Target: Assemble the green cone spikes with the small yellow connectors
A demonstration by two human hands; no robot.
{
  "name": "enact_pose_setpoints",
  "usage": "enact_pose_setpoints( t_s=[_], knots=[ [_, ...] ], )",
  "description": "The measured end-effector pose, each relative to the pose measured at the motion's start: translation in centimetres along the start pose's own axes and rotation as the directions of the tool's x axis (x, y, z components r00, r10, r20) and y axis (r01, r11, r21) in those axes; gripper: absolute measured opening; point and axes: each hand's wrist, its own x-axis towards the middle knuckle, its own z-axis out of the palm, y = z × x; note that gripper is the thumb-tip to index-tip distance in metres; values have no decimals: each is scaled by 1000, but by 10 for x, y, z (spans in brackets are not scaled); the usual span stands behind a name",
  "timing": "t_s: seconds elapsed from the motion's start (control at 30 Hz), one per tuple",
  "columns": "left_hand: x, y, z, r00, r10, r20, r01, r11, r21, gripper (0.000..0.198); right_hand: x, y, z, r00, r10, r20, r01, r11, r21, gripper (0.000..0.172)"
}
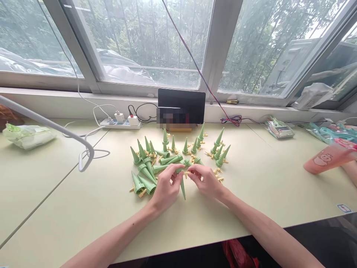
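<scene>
My left hand (pixel 169 183) is closed around a green plastic plant watering spike (pixel 183 190), its pointed tip aimed down toward the table. Between the thumb and fingertips of my right hand (pixel 205 179) is a small yellow valve (pixel 186 173), pinched right beside the spike's wide end. Whether the two parts are joined, I cannot tell. Several green spikes (pixel 147 173) lie in a heap to the left of my hands. Others, such as the spike at the right (pixel 223 156), stand point up with yellow valves on them. Loose yellow valves (pixel 219 175) lie just beyond my right hand.
A dark tablet (pixel 181 106) stands at the back by the window. Left of it is a power strip (pixel 122 123) with cables. A white curved bar (pixel 55 126) reaches in from the left, near a plastic bag (pixel 29 136). At right is a pink cup (pixel 326 158).
</scene>
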Motion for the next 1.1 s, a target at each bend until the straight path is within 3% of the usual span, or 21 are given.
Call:
enact_pose_setpoints(
  t_s=[0.17, 0.53, 0.93, 1.1],
  knots=[
    [-1, -1, 0, 1000, 1, 3, -1, 1000, 0, 19, 0, 0, 0, 1000, 24, 18, -24, 999, -27, 21],
    [-1, 0, 1, 1000, -3, 5, 3, 1000, -4, 20, -1, 1, 1, 1000, 16, 14, -17, 1000, 16, 13],
    [0, 0, 0, 1000, 4, 31, -4, 1000, -10, 19, -1, 1, 2, 999, 28, 33, -26, 998, -51, 28],
    [-1, 2, 0, 1000, -1, 15, 1, 1000, -8, 19, -4, 3, 2, 998, 55, 30, -55, 998, 6, 13]
  ],
)
